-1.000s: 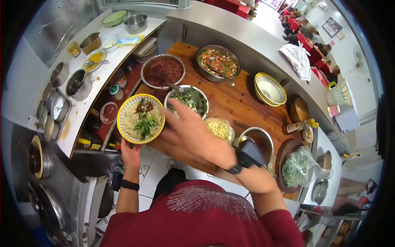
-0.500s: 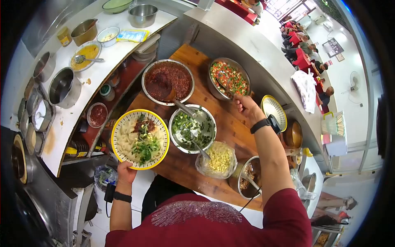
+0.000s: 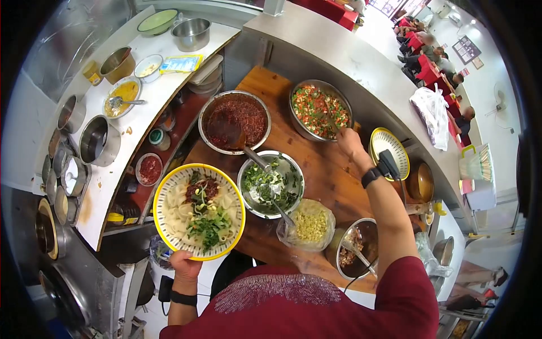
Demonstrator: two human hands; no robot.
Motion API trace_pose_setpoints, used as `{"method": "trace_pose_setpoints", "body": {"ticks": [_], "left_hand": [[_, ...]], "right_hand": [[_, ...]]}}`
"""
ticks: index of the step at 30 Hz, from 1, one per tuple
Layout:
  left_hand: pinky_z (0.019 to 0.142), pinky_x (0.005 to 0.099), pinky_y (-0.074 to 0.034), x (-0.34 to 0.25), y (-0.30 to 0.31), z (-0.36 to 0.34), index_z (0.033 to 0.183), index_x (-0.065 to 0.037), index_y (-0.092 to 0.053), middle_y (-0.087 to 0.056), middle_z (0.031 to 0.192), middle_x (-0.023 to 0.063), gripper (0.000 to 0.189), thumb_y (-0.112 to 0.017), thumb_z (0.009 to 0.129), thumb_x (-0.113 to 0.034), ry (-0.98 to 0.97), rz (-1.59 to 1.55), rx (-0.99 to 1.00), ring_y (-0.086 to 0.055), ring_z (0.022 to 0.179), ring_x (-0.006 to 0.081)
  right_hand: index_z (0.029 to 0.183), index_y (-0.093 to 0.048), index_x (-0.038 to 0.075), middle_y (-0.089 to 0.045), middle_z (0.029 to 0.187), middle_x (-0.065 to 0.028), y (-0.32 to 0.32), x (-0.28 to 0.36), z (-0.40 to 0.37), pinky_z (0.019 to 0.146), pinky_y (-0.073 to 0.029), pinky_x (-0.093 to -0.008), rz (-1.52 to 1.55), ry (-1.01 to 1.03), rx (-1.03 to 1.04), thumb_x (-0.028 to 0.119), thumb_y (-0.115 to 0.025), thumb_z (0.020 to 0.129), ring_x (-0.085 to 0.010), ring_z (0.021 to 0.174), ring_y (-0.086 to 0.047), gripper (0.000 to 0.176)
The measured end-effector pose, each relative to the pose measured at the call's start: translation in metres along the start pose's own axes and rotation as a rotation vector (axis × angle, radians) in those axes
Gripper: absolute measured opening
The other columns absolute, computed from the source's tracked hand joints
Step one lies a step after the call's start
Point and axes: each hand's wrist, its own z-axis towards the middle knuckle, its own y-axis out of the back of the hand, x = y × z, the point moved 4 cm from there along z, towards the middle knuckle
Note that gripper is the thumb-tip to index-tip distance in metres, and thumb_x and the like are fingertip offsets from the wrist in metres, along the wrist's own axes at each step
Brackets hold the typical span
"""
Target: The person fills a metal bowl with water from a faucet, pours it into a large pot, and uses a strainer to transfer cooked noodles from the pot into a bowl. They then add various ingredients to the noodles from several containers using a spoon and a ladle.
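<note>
My left hand (image 3: 185, 264) grips the near rim of a yellow-rimmed bowl (image 3: 160, 213), thumb on the edge. The bowl holds pale, broad noodle-like pieces topped with dark red chili and chopped greens. My right hand (image 3: 351, 144) is closed around the handle of a spoon (image 3: 331, 117), whose head sits in a metal bowl (image 3: 298, 125) of chopped red and green peppers. Between my hands stand a metal bowl of dark red chili paste (image 3: 246, 116) with a ladle, a metal bowl of chopped greens (image 3: 258, 183) with a spoon, and a plastic bag of pale yellow chopped bits (image 3: 311, 227).
A pot with brown chopped food (image 3: 347, 257) and a spoon stands at the near right of the wooden table (image 3: 271, 85). Stacked yellow-rimmed bowls (image 3: 389, 148) are by the right wall. The white counter (image 3: 116, 186) at left carries pots and plates. People sit beyond the partition.
The noodle bowl appears larger and closer to the camera. My right hand and its spoon have shifted slightly within the pepper bowl. The whole view has moved a little.
</note>
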Motion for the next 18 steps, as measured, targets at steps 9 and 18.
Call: {"method": "trace_pose_setpoints", "body": {"ticks": [9, 18], "left_hand": [[0.097, 0.0449, -0.029, 0.018, -0.049, 0.005, 0.125, -0.003, -0.029, -0.041, 0.121, 0.0149, 0.079, -0.043, 0.047, -0.003, 0.072, -0.05, 0.061, -0.039, 0.112, 0.0333], [0.099, 0.0437, -0.027, 0.023, -0.103, 0.029, 0.126, -0.004, -0.025, -0.038, 0.124, 0.013, 0.078, -0.044, 0.051, 0.0, 0.177, 0.026, 0.138, -0.036, 0.115, 0.0306]], "right_hand": [[0.079, -0.051, 0.002, -0.037, 0.051, 0.0005, -0.032, 0.001, -0.01, 0.034, -0.024, -0.0236, 1.227, -0.542, 0.258, 0.012, -0.046, 0.079, -0.0093, 0.038, -0.032, 0.011], [0.086, -0.05, 0.004, -0.029, 0.049, 0.0049, -0.005, -0.025, -0.047, 0.033, -0.02, -0.02, 1.539, -0.517, 0.215, 0.011, -0.041, 0.083, -0.0059, 0.036, -0.024, 0.013]]}}
